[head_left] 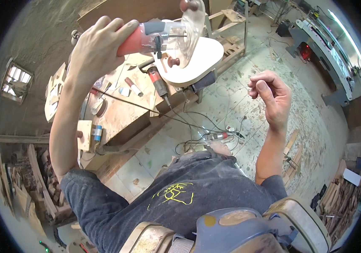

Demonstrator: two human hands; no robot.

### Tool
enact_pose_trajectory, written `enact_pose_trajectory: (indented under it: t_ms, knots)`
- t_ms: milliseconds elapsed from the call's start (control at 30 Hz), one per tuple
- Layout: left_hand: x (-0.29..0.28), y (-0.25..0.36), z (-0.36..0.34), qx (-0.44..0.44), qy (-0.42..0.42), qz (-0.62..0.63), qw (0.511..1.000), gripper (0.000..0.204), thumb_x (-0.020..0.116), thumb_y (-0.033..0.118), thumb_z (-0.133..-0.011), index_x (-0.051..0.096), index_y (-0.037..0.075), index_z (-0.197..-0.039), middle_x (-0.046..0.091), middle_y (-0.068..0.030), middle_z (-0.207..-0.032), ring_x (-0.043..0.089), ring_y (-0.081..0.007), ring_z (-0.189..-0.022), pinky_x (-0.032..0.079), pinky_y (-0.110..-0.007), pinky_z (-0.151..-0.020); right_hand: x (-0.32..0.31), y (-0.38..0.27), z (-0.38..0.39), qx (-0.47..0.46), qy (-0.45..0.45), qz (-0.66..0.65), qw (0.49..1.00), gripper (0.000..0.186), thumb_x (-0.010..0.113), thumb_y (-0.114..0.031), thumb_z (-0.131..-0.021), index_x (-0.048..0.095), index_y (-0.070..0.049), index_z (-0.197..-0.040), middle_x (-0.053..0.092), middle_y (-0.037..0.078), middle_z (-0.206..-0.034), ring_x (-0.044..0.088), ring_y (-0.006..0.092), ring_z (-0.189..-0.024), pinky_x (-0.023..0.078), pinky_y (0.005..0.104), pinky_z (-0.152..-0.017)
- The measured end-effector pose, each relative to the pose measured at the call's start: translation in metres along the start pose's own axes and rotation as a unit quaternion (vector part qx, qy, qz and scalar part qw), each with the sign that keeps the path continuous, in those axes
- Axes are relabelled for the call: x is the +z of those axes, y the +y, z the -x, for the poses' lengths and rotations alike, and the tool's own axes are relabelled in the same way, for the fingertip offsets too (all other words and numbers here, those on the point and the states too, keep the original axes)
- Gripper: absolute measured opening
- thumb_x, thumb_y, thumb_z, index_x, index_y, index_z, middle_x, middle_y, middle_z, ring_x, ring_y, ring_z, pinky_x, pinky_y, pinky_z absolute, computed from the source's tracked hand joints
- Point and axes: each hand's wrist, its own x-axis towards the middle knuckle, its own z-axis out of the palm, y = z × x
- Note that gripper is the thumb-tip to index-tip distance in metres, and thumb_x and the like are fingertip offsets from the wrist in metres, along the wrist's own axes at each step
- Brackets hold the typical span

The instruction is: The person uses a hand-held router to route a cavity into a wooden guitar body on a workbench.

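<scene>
High on the left, my left hand [100, 46] is wrapped round the red motor body of a trim router [130, 40]. The router is tipped on its side, its bit pointing right toward a clear plastic base [192, 36] with round brown knobs. Behind and below it is a white board [205, 61] with rounded corners. My right hand [275, 99] is raised over the floor at right, apart from the router. Its fingers are curled in with the thumb against them; I cannot make out anything between them.
A red and black power tool [158, 82] lies on the dusty workbench [119, 116]. Black cables [189, 122] run from the bench to the floor, near another red tool [217, 136]. Wood offcuts [37, 177] are stacked at lower left; a long machine [324, 55] stands at far right.
</scene>
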Motion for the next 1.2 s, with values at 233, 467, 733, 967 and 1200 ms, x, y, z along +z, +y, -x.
enact_pose_trajectory:
  t_ms: [233, 467, 733, 967, 1200]
  knots:
    - [0.039, -0.019, -0.038, 0.101, 0.027, -0.035, 0.994, 0.074, 0.081, 0.006, -0.065, 0.063, 0.019, -0.136, 0.067, 0.0031, -0.118, 0.061, -0.0189, -0.112, 0.053, -0.035, -0.102, 0.01, -0.011, -0.028, -0.03, 0.009, 0.039, 0.999, 0.017, 0.07, -0.018, -0.098, 0.072, -0.001, -0.1, 0.07, 0.003, -0.085, 0.063, 0.0076, -0.073, 0.05, 0.0221, -0.067]
    - [0.047, -0.038, -0.08, 0.125, -0.095, 0.053, 0.986, 0.068, 0.078, 0.005, -0.059, 0.067, 0.016, -0.125, 0.07, -0.0055, -0.108, 0.063, -0.0272, -0.109, 0.05, -0.041, -0.1, 0.04, 0.017, -0.104, -0.04, -0.061, 0.02, 0.997, 0.025, 0.07, -0.022, -0.099, 0.072, 0.002, -0.103, 0.073, 0.006, -0.09, 0.067, 0.0116, -0.083, 0.053, 0.0259, -0.076]
    - [0.095, -0.048, -0.138, 0.178, -0.212, -0.018, 0.961, 0.055, 0.08, 0.009, -0.054, 0.073, 0.014, -0.109, 0.073, -0.006, -0.095, 0.067, -0.0268, -0.102, 0.05, -0.041, -0.092, 0.118, 0.12, -0.224, -0.11, -0.286, 0.235, 0.922, 0.094, 0.081, -0.042, -0.083, 0.039, 0.003, -0.153, 0.059, 0.023, -0.138, 0.062, 0.0306, -0.121, 0.046, 0.0392, -0.107]
    - [0.116, -0.007, -0.187, 0.187, -0.278, -0.182, 0.925, 0.018, 0.068, 0.025, -0.084, 0.076, 0.013, -0.096, 0.074, -0.002, -0.103, 0.066, -0.0173, -0.111, 0.025, -0.051, -0.124, 0.143, 0.183, -0.264, 0.049, -0.327, 0.067, 0.941, 0.052, 0.084, -0.025, -0.077, 0.062, 0.0, -0.117, 0.069, 0.006, -0.103, 0.066, 0.015, -0.095, 0.053, 0.0304, -0.085]
    - [0.139, -0.029, -0.152, 0.119, 0.156, 0.065, 0.978, 0.035, 0.072, 0.017, -0.087, 0.068, 0.007, -0.12, 0.07, -0.0094, -0.121, 0.058, -0.0246, -0.13, 0.038, -0.052, -0.117, 0.141, 0.245, -0.275, 0.038, -0.203, -0.097, 0.974, 0.048, 0.086, -0.017, -0.077, 0.062, -0.004, -0.115, 0.067, 0.003, -0.102, 0.065, 0.0118, -0.092, 0.054, 0.0294, -0.083]
